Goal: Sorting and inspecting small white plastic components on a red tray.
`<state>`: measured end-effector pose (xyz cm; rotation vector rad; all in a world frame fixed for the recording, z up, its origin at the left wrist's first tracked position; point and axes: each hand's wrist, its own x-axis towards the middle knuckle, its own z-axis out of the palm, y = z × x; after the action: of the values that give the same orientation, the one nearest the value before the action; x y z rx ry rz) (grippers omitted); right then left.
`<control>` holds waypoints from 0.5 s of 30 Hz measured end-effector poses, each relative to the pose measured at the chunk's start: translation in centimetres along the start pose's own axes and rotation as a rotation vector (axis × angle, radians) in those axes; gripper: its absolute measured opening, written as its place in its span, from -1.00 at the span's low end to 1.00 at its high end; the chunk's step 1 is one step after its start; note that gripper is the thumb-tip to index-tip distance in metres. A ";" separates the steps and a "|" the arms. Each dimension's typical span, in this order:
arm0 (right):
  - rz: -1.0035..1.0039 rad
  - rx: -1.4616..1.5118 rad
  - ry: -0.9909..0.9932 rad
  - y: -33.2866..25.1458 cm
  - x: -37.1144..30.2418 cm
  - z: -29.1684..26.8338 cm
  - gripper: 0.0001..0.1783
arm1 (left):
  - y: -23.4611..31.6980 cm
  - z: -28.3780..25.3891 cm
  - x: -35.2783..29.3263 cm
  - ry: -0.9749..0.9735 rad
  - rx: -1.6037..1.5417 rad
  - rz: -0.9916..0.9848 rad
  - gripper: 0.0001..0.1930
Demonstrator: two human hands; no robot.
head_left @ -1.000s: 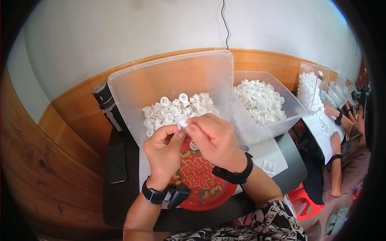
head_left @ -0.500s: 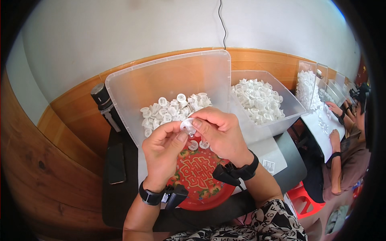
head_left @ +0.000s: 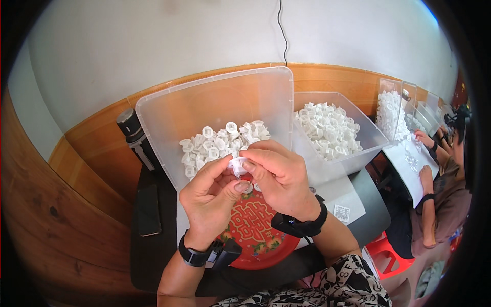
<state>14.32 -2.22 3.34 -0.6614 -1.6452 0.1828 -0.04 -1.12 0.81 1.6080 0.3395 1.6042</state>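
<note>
Between the fingertips of both hands is a small round white plastic piece point(head_left: 237, 163) with a clear stem pointing down. My left hand point(head_left: 208, 192) pinches it from the left, thumb near the stem. From the right, my right hand point(head_left: 280, 176) grips its rim with thumb and forefinger. Below the hands lies a red round tray point(head_left: 255, 225) with gold characters and a fruit pattern. A few similar white pieces rest at its far edge, partly covered by my fingers. Beyond my hands, a tilted clear plastic bin point(head_left: 215, 97) holds a heap of white plastic pieces point(head_left: 217, 143).
To the right stands a second clear bin point(head_left: 353, 153) full of white parts. A black flask point(head_left: 135, 135) and a phone point(head_left: 149, 210) are on the dark table at left. A person point(head_left: 440, 194) works at a white surface on the far right, near a red stool point(head_left: 386, 253).
The white piece has been turned so its stem now points down. My left thumb has moved lower, toward the stem, and both hands still hold the piece.
</note>
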 end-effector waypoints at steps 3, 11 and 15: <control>-0.027 -0.032 -0.005 -0.1 -0.2 0.1 -0.84 | -0.2 -0.1 -0.1 0.017 -0.010 0.003 -0.60; 0.008 -0.009 -0.030 -0.2 -0.5 0.4 -0.80 | 0.2 -0.5 0.0 0.012 0.010 -0.025 -0.65; 0.007 0.003 -0.018 0.3 -0.3 0.6 -0.79 | 0.1 -0.6 0.3 0.023 0.004 -0.042 -0.67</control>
<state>13.89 -2.01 2.81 -0.6650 -1.6597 0.1974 -0.54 -0.75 1.04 1.5762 0.3863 1.5924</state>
